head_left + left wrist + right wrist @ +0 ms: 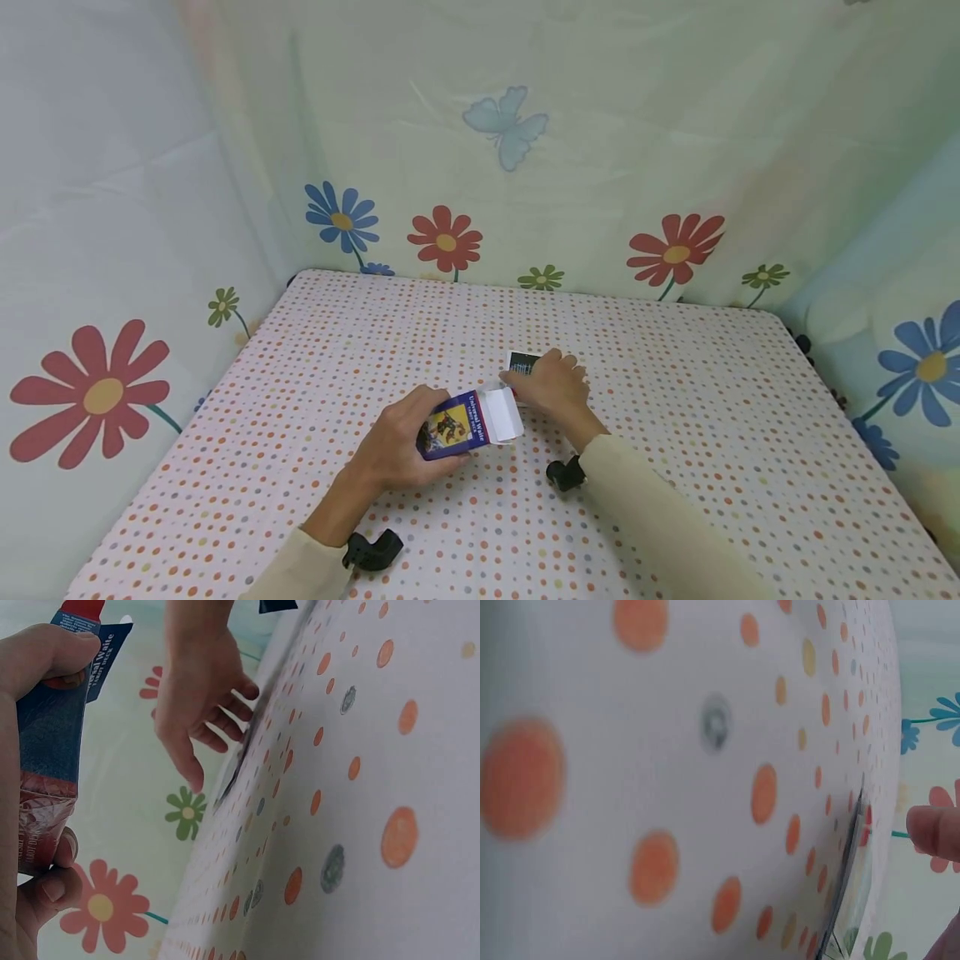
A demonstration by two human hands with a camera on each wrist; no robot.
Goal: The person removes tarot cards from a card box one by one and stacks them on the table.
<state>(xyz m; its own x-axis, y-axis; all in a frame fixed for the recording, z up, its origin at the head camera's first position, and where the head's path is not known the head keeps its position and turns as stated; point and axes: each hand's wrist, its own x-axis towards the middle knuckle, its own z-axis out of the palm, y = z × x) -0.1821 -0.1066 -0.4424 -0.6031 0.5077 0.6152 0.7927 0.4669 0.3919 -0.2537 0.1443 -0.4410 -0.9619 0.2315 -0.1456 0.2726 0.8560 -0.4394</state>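
Note:
My left hand (393,442) grips a blue tarot deck box (452,427) with a yellow picture panel and lettering on its front. The box's white end flap (501,414) stands open towards the right hand; what is inside is hidden. In the left wrist view, the thumb lies across one side of the box (49,742) and fingertips curl round its lower end. A flat dark card or booklet (521,362) with a white border lies on the table. Close over it is my right hand (551,387), fingers loosely spread and holding nothing. The right wrist view shows the flat piece (849,877) edge-on.
A table with a dotted cloth (390,333) spreads under both hands. Behind it hangs a pale curtain (585,158) printed with flowers and a butterfly, with more curtain on both sides. Black wrist cameras sit at the left cuff (373,551) and right cuff (566,474).

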